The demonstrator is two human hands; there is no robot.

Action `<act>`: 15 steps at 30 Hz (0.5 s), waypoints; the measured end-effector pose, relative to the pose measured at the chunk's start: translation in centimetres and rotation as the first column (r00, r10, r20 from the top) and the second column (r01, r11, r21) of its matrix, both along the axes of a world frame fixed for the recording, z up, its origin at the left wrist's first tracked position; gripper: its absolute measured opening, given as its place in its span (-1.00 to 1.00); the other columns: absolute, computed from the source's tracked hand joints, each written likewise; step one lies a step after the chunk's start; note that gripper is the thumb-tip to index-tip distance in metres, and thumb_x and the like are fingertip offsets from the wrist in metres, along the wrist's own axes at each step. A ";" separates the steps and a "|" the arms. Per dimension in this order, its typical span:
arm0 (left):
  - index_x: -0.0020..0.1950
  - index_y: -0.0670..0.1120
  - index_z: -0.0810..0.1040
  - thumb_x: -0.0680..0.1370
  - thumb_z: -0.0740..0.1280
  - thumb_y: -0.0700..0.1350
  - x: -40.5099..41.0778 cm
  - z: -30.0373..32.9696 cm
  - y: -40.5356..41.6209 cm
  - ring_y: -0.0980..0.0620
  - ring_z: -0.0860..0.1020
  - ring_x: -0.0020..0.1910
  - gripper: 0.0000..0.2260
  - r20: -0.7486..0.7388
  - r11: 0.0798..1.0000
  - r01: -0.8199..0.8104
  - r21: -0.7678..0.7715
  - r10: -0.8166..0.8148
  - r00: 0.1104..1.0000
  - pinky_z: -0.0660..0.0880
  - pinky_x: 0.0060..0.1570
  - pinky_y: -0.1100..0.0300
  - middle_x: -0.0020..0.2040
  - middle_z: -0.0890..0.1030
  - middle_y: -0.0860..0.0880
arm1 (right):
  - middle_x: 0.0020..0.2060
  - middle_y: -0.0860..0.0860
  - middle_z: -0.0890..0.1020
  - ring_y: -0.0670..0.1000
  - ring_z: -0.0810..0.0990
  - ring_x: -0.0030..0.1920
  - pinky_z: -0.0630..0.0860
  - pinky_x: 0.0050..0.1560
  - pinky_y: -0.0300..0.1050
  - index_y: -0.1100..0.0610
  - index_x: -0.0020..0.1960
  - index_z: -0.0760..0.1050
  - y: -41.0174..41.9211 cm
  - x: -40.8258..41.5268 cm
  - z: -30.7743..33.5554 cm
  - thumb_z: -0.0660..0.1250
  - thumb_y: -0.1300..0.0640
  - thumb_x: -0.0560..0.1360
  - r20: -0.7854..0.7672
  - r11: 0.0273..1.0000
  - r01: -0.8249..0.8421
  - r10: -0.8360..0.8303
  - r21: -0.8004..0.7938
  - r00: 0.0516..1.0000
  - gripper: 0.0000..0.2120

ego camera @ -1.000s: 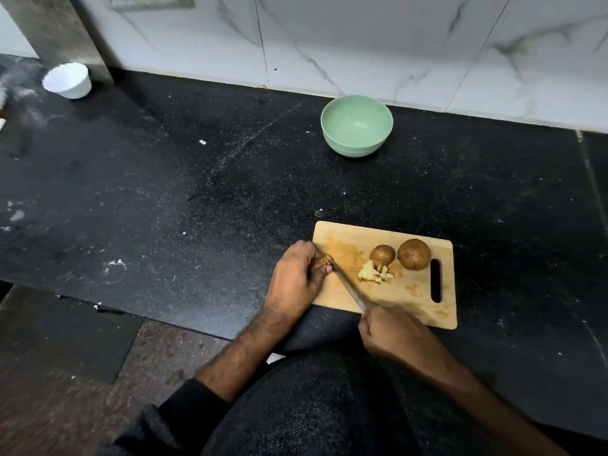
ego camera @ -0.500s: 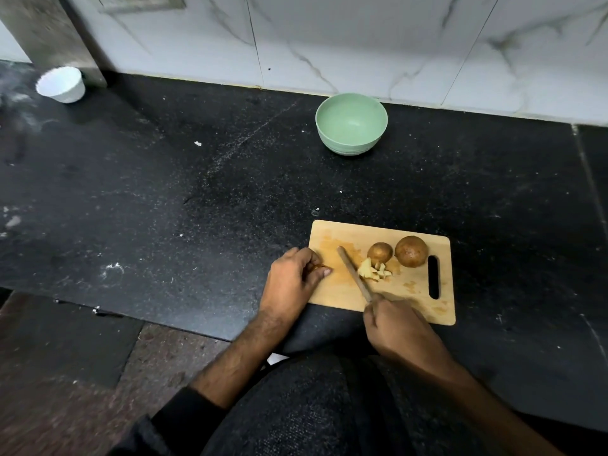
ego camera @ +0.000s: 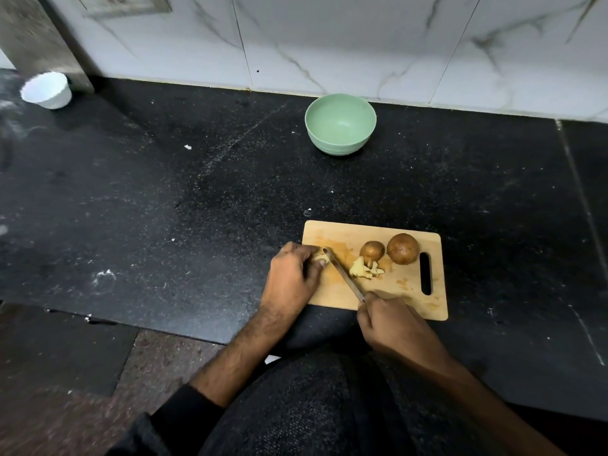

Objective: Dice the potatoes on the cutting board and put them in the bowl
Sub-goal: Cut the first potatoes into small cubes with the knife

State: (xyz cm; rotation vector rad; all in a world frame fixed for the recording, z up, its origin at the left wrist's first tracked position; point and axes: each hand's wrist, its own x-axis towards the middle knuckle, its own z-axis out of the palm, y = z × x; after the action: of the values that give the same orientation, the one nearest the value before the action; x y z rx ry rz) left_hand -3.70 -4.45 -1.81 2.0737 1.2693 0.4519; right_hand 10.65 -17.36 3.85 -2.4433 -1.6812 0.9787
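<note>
A wooden cutting board [ego camera: 404, 291] lies on the black counter near its front edge. On it sit a large brown potato [ego camera: 402, 248], a smaller potato [ego camera: 372, 250] and a pile of pale cut pieces [ego camera: 364, 269]. My left hand [ego camera: 291, 274] pinches a small potato piece [ego camera: 321, 258] at the board's left edge. My right hand [ego camera: 393, 327] grips the knife [ego camera: 343, 274], its blade lying right beside that piece. The green bowl [ego camera: 340, 124] stands empty further back, near the wall.
A small white bowl [ego camera: 46, 89] stands at the far left by a grey pillar. The black counter [ego camera: 164, 209] has scattered white specks. A seam in the counter runs at the far right. My dark-clothed lap is below the counter edge.
The knife swung right to the cut pile, then came back left against the piece in my left hand. The pale cut face of that piece now shows.
</note>
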 end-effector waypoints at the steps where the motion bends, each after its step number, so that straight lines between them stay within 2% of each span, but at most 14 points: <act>1: 0.28 -0.07 0.62 0.55 0.46 0.02 0.0 -0.1 -0.1 0.14 0.52 -0.04 -0.66 -0.008 1.000 0.027 -0.013 -0.028 1.000 0.47 0.06 0.35 0.05 0.53 0.03 | -0.12 -0.02 0.56 0.03 0.60 -0.02 0.43 -0.06 -0.12 0.08 0.17 0.46 0.0 0.0 0.0 0.08 0.01 0.67 0.004 1.000 0.005 -0.005 -0.005 1.000 -0.75; 4: 0.38 0.01 0.52 0.48 0.50 0.12 0.2 -0.3 -0.3 0.06 0.50 0.07 -0.49 -0.072 0.995 0.092 -0.029 -0.094 0.993 0.55 0.10 0.11 0.10 0.43 0.06 | -0.16 -0.04 0.53 0.01 0.57 -0.09 0.42 -0.08 -0.13 0.08 0.20 0.47 -0.1 0.3 0.0 0.08 0.01 0.67 0.013 1.000 0.009 -0.009 -0.004 1.000 -0.74; 6: 0.44 0.09 0.42 0.47 0.49 0.14 0.4 -0.2 -0.3 0.02 0.45 0.20 -0.43 -0.105 0.991 0.130 -0.011 -0.131 0.986 0.55 0.14 0.05 0.18 0.39 0.04 | -0.22 -0.08 0.46 -0.03 0.49 -0.17 0.38 -0.12 -0.15 0.08 0.21 0.47 -0.3 0.4 -0.1 0.08 0.01 0.67 0.016 1.000 0.012 -0.011 -0.012 1.000 -0.74; 8: 0.47 0.11 0.39 0.50 0.47 0.12 0.8 -0.1 -0.3 -0.01 0.38 0.27 -0.43 -0.142 0.984 0.174 0.025 -0.168 0.975 0.52 0.19 0.03 0.25 0.38 0.01 | -0.22 -0.08 0.47 -0.02 0.51 -0.15 0.41 -0.11 -0.13 0.07 0.20 0.46 -0.5 0.6 -0.1 0.08 -0.01 0.67 0.016 0.999 0.029 -0.028 -0.029 0.999 -0.74; 12: 0.40 0.02 0.50 0.55 0.41 0.05 1.6 0.0 0.0 -0.03 0.41 0.20 -0.58 -0.201 0.972 0.197 0.131 -0.168 0.965 0.48 0.21 0.00 0.23 0.44 -0.02 | -0.12 -0.03 0.55 0.01 0.58 -0.04 0.52 -0.04 -0.06 0.05 0.20 0.45 -1.1 1.0 0.2 0.07 -0.03 0.66 0.007 0.994 0.089 -0.088 -0.059 0.996 -0.73; 15: 0.33 0.03 0.56 0.52 0.44 0.09 2.0 -0.2 0.3 -0.03 0.41 0.12 -0.60 -0.193 0.967 0.185 0.177 -0.150 0.970 0.45 0.14 0.03 0.17 0.46 -0.01 | -0.13 -0.03 0.53 0.00 0.56 -0.09 0.52 -0.04 -0.04 0.06 0.18 0.46 -1.3 1.4 0.1 0.07 -0.04 0.66 0.011 0.992 0.103 -0.103 -0.069 0.995 -0.72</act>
State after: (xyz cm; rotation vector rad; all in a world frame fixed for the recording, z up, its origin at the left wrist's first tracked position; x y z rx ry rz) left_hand -1.65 -4.19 -2.00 2.4106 1.1744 0.3289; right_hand 12.07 -18.67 3.93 -2.5514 -1.5307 1.0329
